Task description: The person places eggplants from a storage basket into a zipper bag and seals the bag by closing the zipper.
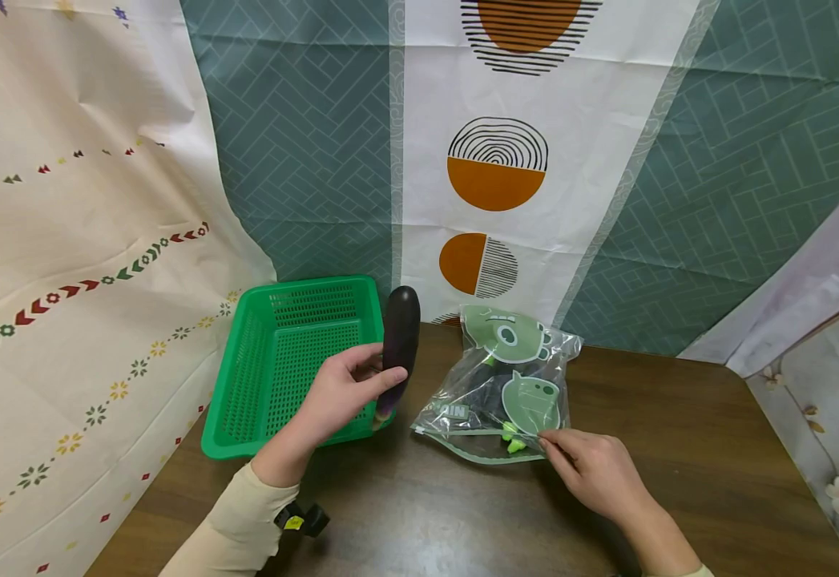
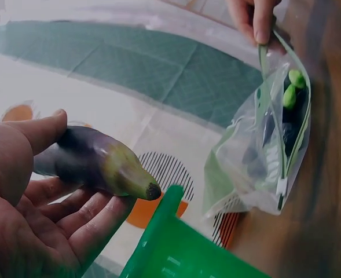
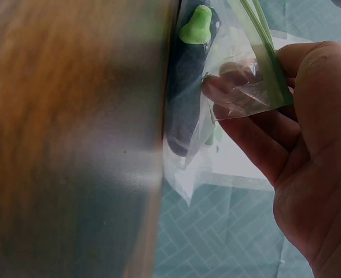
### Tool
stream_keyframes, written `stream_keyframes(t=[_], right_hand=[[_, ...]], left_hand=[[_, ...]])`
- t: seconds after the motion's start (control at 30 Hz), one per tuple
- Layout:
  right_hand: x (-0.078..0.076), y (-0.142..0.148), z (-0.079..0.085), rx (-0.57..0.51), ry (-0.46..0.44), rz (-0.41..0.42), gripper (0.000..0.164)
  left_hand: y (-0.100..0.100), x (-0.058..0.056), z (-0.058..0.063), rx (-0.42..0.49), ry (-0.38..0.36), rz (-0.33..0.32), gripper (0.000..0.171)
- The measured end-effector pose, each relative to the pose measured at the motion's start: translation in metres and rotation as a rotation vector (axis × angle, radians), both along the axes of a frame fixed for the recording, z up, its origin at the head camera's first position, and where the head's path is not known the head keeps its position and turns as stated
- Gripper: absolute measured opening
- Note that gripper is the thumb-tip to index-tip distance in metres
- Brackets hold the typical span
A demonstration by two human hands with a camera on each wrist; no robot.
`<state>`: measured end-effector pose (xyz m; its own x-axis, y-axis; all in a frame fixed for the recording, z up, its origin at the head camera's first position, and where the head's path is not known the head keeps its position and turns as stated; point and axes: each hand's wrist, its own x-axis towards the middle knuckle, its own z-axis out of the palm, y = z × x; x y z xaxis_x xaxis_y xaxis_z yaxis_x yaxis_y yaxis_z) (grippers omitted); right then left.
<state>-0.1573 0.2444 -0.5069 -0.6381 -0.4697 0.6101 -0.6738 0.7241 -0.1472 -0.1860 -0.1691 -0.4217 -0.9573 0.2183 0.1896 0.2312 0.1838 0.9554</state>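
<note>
A dark purple eggplant stands nearly upright in my left hand, pinched between thumb and fingers beside the basket's right rim. Its paler, yellow-green end points toward the basket in the left wrist view. My right hand pinches the zip edge of a clear zip bag printed with green cartoon shapes. Inside the bag lie dark, long vegetables with bright green caps; one dark body shows through the plastic in the right wrist view. The bag's mouth faces me and gapes.
A green plastic basket with slotted walls stands on the left of the brown wooden table. Patterned cloth hangs behind the table, and cream cloth drapes along the left side.
</note>
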Motion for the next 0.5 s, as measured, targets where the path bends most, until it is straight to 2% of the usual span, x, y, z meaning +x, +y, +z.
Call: stream_keyframes(t=[0.17,0.5], right_hand=[[0.001,0.000,0.000,0.001,0.001,-0.002,0.020],[0.000,0.000,0.000,-0.001,0.013,-0.002,0.020]], left_hand=[[0.012,0.002,-0.002,-0.029,0.009,-0.020,0.042],[0.032,0.008,-0.011,-0.046,-0.009,-0.115,0.043]])
